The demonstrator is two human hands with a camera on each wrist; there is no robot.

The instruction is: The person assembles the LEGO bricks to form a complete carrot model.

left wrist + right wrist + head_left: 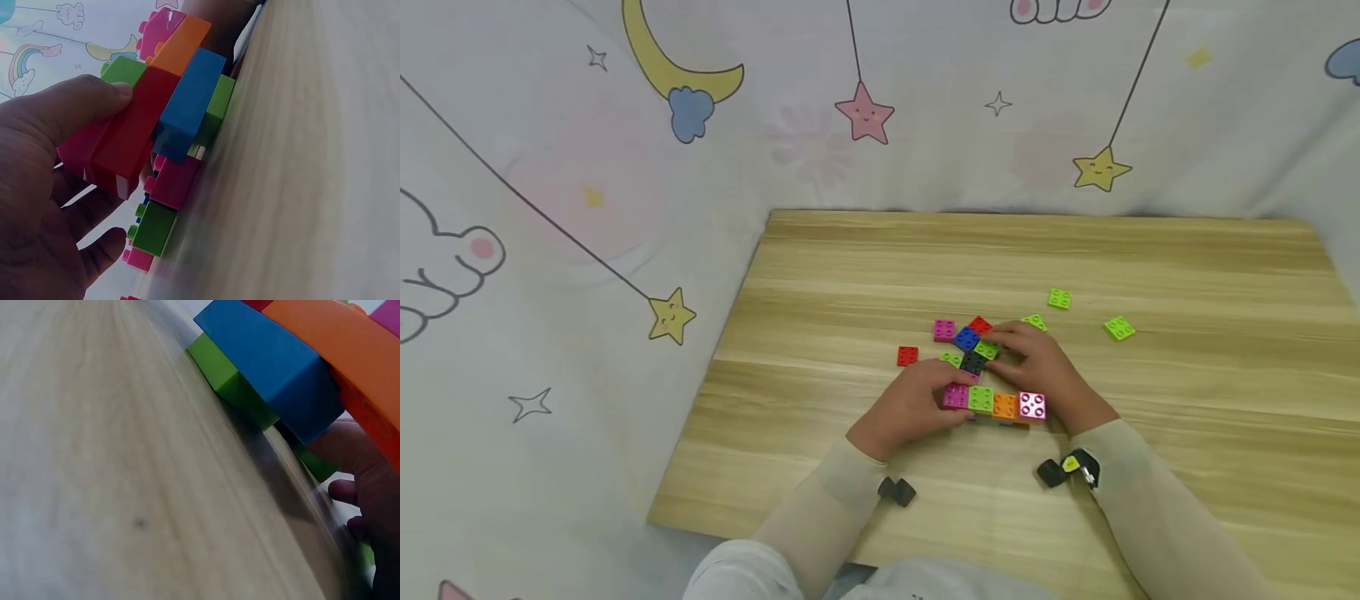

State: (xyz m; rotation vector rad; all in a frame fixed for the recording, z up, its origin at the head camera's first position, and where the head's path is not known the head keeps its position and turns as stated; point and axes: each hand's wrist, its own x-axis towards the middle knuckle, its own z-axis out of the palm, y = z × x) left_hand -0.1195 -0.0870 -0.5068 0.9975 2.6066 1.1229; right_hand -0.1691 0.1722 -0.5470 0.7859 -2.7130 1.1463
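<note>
On the table, a stack of toy building bricks (1004, 406) has pink, light green, orange and pink bricks along its top. In the left wrist view, long red (134, 125) and orange bricks lie below these, then a blue brick (190, 103) and a green one (217, 109). My left hand (917, 404) grips the stack's left end, thumb on its near side. Beyond the stack, my right hand (1037, 362) has thumb and finger on either side of a green brick (986, 350), beside a black brick (973, 363). The right wrist view hides that pinch behind the stack.
Close to the right hand's fingertips lie blue (967, 338), red (980, 325) and pink (944, 331) bricks. Another red brick (907, 356) lies to the left. Light green bricks (1059, 298) are scattered at the back right of the wooden table (850, 267).
</note>
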